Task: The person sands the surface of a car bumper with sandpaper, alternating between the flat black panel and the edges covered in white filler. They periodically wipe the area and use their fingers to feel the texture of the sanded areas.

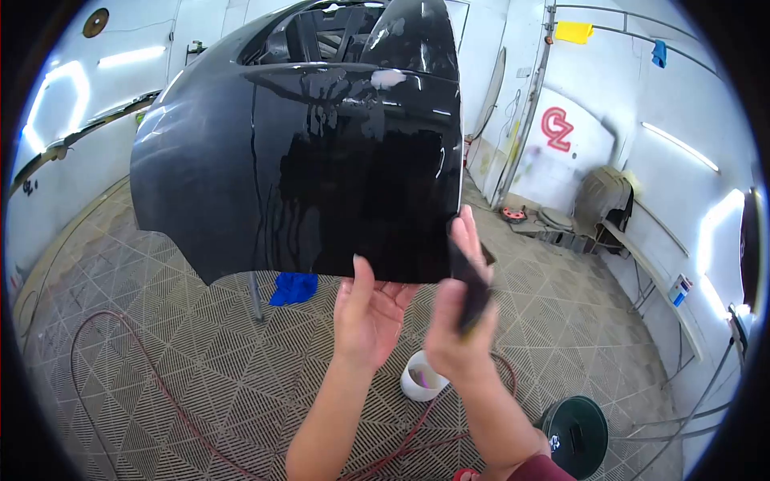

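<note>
A dark car door hangs in front of me, its face wet with streaks and drips in places. My left hand grips the door's bottom edge, thumb up against the face and fingers underneath. At the lower right corner of the door, my right hand holds a dark sanding pad against or close beside the side edge; blur hides the exact contact. A pale patch shows near the top of the door, below the window frame.
Below my hands, a white bucket stands on the patterned floor, with a dark green bucket to its right. A reddish hose snakes across the floor. A blue cloth lies under the door. A bench runs along the right wall.
</note>
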Demonstrator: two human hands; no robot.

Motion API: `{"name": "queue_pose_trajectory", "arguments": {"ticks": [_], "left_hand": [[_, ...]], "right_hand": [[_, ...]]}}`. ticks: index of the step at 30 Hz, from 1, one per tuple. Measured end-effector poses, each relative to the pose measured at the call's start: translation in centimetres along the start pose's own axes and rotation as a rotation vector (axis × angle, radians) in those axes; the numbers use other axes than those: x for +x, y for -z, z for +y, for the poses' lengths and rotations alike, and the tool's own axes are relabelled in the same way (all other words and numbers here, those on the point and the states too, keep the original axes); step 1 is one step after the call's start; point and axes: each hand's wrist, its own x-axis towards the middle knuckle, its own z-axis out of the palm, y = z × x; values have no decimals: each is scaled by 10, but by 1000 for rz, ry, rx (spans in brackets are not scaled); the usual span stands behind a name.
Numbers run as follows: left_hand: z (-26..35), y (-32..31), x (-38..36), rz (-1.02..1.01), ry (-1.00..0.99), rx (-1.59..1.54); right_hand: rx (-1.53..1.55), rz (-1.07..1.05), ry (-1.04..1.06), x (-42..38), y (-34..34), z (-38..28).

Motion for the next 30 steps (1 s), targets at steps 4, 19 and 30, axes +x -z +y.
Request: {"name": "queue_pose_trajectory", "arguments": {"ticks": [4, 19, 30], "left_hand": [[-12, 5, -2, 108, -103, 51], [7, 26, -10, 130, -133, 189], [-1, 39, -6, 56, -140, 163]], "right_hand": [[-252, -8, 52, -41, -23, 9], [-7, -29, 168, 34, -35, 34], [-124, 19, 228, 55, -39, 35]]}}
